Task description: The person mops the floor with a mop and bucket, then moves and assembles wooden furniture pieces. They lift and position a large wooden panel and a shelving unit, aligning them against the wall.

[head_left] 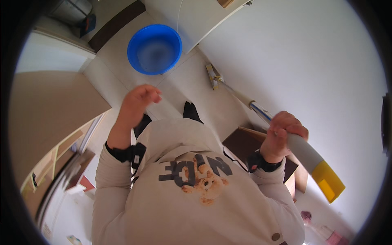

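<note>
White wall (322, 73) fills frame right; along it slants the mop (259, 110), lower right of the upper-centre blue basin (134, 48). My right hand (283, 132) wraps its fingers round the handle (305, 152); my left hand's (139, 103) curl loosely, empty — held one-handed, it could twist.

A person's right hand (283, 132) grips a yellow-ended mop (308, 154); left hand (140, 101) hovers half-curled; round blue basin (134, 48) on tiled floor (226, 108).
</note>
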